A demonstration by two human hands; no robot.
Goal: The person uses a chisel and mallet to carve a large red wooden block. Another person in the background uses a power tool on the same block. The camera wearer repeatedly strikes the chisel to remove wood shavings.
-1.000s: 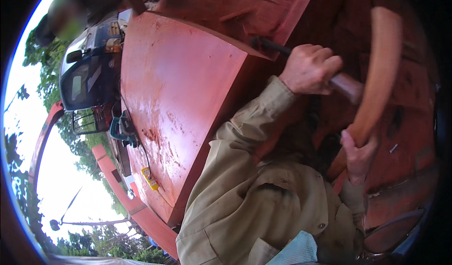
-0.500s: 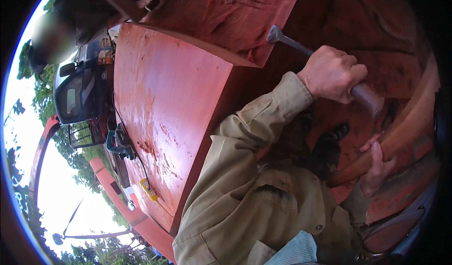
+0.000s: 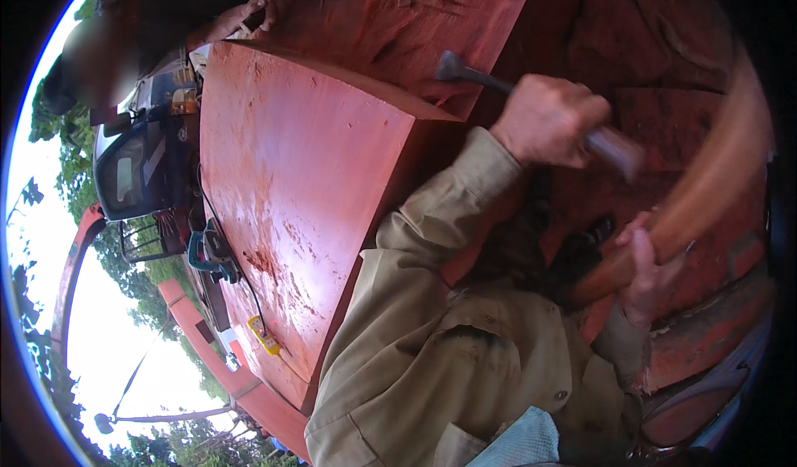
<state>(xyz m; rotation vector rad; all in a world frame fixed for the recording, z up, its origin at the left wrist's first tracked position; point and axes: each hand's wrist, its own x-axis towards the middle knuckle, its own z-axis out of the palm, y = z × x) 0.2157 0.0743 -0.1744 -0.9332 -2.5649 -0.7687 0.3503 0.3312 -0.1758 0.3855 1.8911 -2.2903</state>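
My left hand [image 3: 552, 122] is closed round the shaft of a metal chisel [image 3: 610, 145]. The chisel's flared flat tip points left, over the edge of the rough, carved red wood [image 3: 423, 31]; whether it touches cannot be made out. Lower down at the right, my right hand [image 3: 643, 272] has its fingers wrapped round a wooden club [image 3: 693, 197]. The club slants from near my shirt front up to the right rim, thicker and blurred toward its upper end. It stays apart from the chisel's butt end.
A smooth red wood block [image 3: 299, 151] lies left of my arm. Along its far side are a teal power tool [image 3: 212, 251], its black cord and a yellow socket [image 3: 264, 337]. Another person's hand [image 3: 270, 9] works at the upper left. A dark truck [image 3: 129, 172] stands behind.
My left hand and the chisel have shifted left and slightly up. My right hand and the club have moved a little up and left. The other person's hands have moved too.
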